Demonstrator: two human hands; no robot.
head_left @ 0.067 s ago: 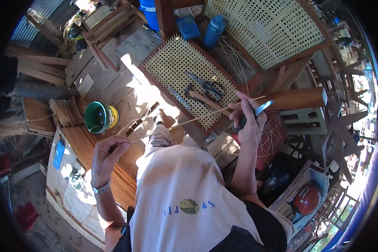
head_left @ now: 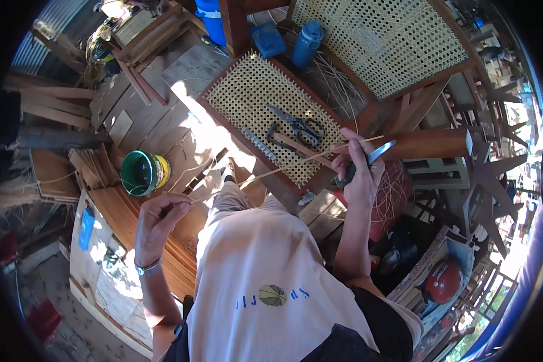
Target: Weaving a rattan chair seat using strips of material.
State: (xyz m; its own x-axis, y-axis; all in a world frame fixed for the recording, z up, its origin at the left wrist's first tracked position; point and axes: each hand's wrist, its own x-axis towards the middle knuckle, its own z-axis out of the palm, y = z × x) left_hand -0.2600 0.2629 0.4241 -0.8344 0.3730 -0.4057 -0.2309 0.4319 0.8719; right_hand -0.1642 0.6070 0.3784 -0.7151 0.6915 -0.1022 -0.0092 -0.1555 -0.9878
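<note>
Between my hands a thin, pale cane strip (head_left: 265,175) stretches at a slant, rising toward the right. My left hand (head_left: 159,224) pinches its lower end between thumb and fingers. In my right hand (head_left: 362,172) is a knife (head_left: 381,151), its dark handle mostly hidden by the palm and its blade pointing up and right. The strip also passes across the fingers of that hand, its tip sticking out above the blade. Beyond the strip lies a woven cane panel (head_left: 247,84) in a wooden frame, bearing scissors (head_left: 297,123) and a hammer (head_left: 301,146).
A blue bottle (head_left: 308,43) and a blue box (head_left: 268,40) stand behind the panel. Another framed cane panel (head_left: 386,45) leans at far right. To the left are a green bucket (head_left: 140,173) and wooden boards (head_left: 127,220). A red helmet (head_left: 443,281) sits at lower right.
My left hand has shifted slightly to the right with its end of the strip. The right hand and knife have barely moved.
</note>
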